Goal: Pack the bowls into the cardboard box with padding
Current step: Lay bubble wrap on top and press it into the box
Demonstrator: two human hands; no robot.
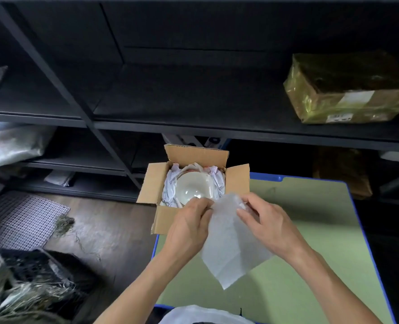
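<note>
An open cardboard box (157, 181) stands at the far left corner of the green table top (310, 230). Inside it a pale bowl (192, 186) lies on crumpled white paper (170, 183), with another bowl's rim showing behind it. A translucent white foam sheet (231, 249) hangs just in front of the box. My left hand (189, 228) pinches the sheet's upper left edge. My right hand (266, 220) grips its upper right edge. Both hands hover over the box's near flap.
Dark metal shelving (170, 127) runs behind the table, with a taped brown parcel (343, 90) on the upper right shelf and plastic bags (14, 146) at left. A white mesh mat (25, 218) and a black crate (35, 265) lie on the floor at left.
</note>
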